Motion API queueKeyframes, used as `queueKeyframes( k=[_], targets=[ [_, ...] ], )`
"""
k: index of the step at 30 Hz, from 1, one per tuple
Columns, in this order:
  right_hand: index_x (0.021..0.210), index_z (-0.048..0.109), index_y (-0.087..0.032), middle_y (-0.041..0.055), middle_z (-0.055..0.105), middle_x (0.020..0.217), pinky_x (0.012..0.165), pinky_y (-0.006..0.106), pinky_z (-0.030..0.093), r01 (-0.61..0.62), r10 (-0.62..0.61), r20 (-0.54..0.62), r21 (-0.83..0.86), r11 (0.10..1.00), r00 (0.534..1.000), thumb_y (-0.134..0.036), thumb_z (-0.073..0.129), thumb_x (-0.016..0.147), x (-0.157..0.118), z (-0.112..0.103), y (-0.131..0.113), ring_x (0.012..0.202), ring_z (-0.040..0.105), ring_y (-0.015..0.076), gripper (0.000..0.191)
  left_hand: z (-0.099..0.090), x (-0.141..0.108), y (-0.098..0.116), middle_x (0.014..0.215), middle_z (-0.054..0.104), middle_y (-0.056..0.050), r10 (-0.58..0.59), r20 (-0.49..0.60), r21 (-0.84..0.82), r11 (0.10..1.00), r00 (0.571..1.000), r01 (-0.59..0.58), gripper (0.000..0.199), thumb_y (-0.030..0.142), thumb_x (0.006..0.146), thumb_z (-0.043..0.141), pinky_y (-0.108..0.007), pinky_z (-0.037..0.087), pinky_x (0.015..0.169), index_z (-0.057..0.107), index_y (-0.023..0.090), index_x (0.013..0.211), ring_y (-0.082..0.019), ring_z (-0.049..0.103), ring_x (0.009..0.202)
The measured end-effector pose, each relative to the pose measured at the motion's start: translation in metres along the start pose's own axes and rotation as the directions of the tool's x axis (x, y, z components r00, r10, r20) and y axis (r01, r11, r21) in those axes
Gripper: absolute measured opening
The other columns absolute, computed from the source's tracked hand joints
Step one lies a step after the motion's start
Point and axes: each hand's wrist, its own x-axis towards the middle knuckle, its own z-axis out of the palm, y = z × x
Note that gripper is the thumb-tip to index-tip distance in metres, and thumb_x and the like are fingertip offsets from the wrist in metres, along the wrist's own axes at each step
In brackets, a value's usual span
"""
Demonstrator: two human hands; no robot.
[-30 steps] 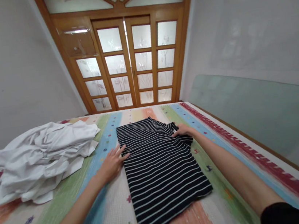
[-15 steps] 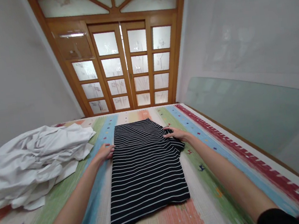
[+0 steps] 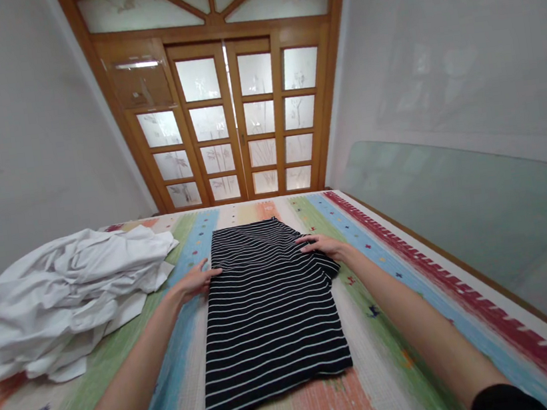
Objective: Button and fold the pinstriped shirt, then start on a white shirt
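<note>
A black T-shirt with thin white stripes [image 3: 271, 319] lies folded lengthwise and mostly flat on the bed, its sleeve pointing right. At its left edge is my left hand [image 3: 197, 281], thumb and fingers apart, with the fingertips touching the fabric. My right hand [image 3: 325, 246] rests over the shirt's right side near the sleeve, fingers stretched out across the cloth. Part of the sleeve is hidden beneath that hand.
A crumpled pile of white cloth [image 3: 78, 294] sits to the left on the striped, multicoloured bedspread [image 3: 174, 372]. A pale green headboard [image 3: 459, 201] runs along the right wall. Wooden doors with frosted panes [image 3: 237, 119] stand beyond the bed.
My left hand has loosened from the shirt's edge, and its fingers have spread. The fingers of my right hand have straightened slightly over the cloth. The shirt lies essentially as before.
</note>
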Motion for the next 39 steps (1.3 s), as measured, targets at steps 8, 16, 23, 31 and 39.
queueKeyframes(
  k=[8, 16, 23, 31, 39],
  targets=[
    [0.082, 0.076, -0.017, 0.0029, 0.073, 0.081, 0.084, 0.033, 0.055, 0.151, -0.177, -0.134, -0.181, 0.972, 0.975, -0.014, 0.086, 0.052, -0.003, -0.003, -0.005, 0.077, 0.068, 0.0176, 0.032, 0.001, 0.001, -0.002, 0.087, 0.073, -0.006, 0.218, -0.016, 0.036, 0.975, 0.976, -0.217, 0.059, 0.034, 0.050, 0.088, -0.028, 0.052, 0.075, 0.070, 0.014, 0.103, -0.020, 0.067, 0.083],
    [0.091, 0.077, -0.019, 0.0030, 0.074, 0.091, 0.092, 0.037, 0.051, 0.237, -0.297, -0.091, -0.404, 0.883, 0.951, -0.015, 0.083, 0.053, -0.020, -0.006, -0.021, 0.090, 0.067, 0.0226, 0.038, -0.009, -0.011, 0.014, 0.083, 0.074, -0.003, 0.339, 0.022, 0.299, 0.895, 0.941, -0.330, 0.042, 0.028, 0.054, 0.083, -0.032, 0.052, 0.082, 0.074, 0.017, 0.093, -0.023, 0.066, 0.085],
    [0.100, 0.076, -0.020, 0.0051, 0.074, 0.102, 0.100, 0.038, 0.044, 0.234, -0.514, -0.161, -0.749, 0.619, 0.843, -0.015, 0.077, 0.066, -0.030, 0.008, -0.025, 0.104, 0.065, 0.0261, 0.035, -0.006, -0.021, 0.020, 0.072, 0.069, -0.003, 0.578, -0.038, 0.678, 0.614, 0.815, -0.403, 0.018, 0.026, 0.068, 0.071, -0.033, 0.047, 0.083, 0.075, 0.021, 0.084, -0.025, 0.064, 0.084],
    [0.090, 0.077, -0.022, 0.0046, 0.073, 0.092, 0.091, 0.038, 0.048, 0.244, -0.704, -0.182, -0.855, 0.458, 0.686, -0.015, 0.066, 0.076, -0.038, 0.019, -0.025, 0.092, 0.066, 0.0243, 0.019, -0.001, -0.030, 0.023, 0.082, 0.063, -0.005, 0.756, -0.011, 0.769, 0.425, 0.654, -0.478, 0.016, 0.030, 0.076, 0.058, -0.037, 0.048, 0.081, 0.068, 0.019, 0.082, -0.022, 0.058, 0.078],
    [0.082, 0.076, -0.019, 0.0121, 0.047, 0.106, 0.096, 0.050, 0.037, 0.116, -0.893, -0.233, -0.948, 0.298, 0.384, -0.020, 0.066, 0.076, -0.050, 0.029, -0.025, 0.107, 0.042, 0.0308, 0.012, 0.003, -0.038, 0.025, 0.102, 0.062, -0.009, 0.861, 0.004, 0.761, 0.328, 0.509, -0.560, 0.015, 0.032, 0.078, 0.056, -0.042, 0.046, 0.095, 0.061, 0.018, 0.077, -0.025, 0.058, 0.099]
  ],
)
